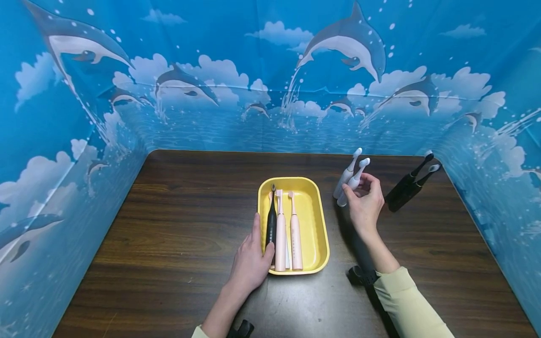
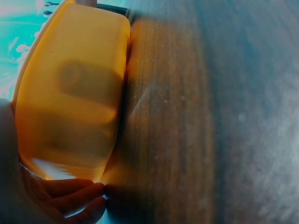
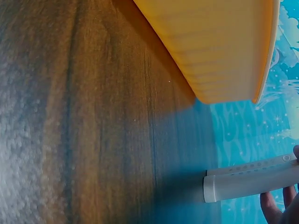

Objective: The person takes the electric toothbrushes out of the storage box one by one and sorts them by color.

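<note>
My left hand (image 1: pixel 252 256) grips the left side of a yellow tray (image 1: pixel 322 225), thumb over the rim and fingers along the outside wall. In the left wrist view several fingertips (image 2: pixel 88 198) lie at the tray's lower end. Inside the tray lie a black electric toothbrush (image 1: pixel 271 225) and pink electric toothbrushes (image 1: pixel 296 241), heads pointing away. With thumb and fingers, my right hand (image 1: pixel 365 204) pinches a white electric toothbrush (image 1: pixel 354 181). Close beside it stands a second white electric toothbrush (image 1: pixel 343 180). Both handles show side by side in the right wrist view.
Two black electric toothbrushes (image 1: pixel 407 190) stand together to the right of my right hand. All of this is on a dark wood table (image 1: pixel 177 225). A blue dolphin-print curtain (image 1: pixel 236 117) rises along the table's back and sides.
</note>
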A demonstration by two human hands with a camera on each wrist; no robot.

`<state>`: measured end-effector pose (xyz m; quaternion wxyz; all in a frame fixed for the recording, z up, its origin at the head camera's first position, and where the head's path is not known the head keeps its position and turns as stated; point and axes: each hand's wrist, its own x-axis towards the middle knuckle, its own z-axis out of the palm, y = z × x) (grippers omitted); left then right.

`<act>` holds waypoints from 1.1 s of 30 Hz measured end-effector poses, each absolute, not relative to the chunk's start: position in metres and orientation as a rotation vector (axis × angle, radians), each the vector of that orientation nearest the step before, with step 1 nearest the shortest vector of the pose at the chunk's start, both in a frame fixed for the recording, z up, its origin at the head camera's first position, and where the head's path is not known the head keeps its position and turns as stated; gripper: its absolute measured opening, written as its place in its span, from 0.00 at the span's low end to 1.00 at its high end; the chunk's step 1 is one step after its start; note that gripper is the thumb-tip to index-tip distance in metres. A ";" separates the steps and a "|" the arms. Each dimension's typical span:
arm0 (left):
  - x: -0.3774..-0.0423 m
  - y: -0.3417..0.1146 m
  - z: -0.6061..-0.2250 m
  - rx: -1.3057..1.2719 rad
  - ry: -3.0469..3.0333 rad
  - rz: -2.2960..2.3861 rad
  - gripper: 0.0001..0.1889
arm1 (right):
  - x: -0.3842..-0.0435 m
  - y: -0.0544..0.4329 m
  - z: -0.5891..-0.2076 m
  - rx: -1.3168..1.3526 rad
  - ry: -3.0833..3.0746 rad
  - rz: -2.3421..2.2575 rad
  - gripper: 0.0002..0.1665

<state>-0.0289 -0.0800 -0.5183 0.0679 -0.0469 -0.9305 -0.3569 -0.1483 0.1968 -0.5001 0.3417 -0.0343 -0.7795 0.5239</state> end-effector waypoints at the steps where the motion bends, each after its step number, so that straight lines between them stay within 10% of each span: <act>1: -0.029 -0.080 -0.518 -0.140 -2.805 -1.076 0.42 | -0.148 0.197 -0.500 -0.088 -2.032 1.361 0.28; 17: -0.030 -0.079 -0.518 -0.139 -2.796 -1.091 0.42 | -0.136 0.191 -0.494 -0.114 -1.966 1.401 0.38; 33: -0.030 -0.079 -0.517 -0.149 -2.792 -1.074 0.42 | -0.101 0.111 -0.470 0.294 -1.871 1.757 0.25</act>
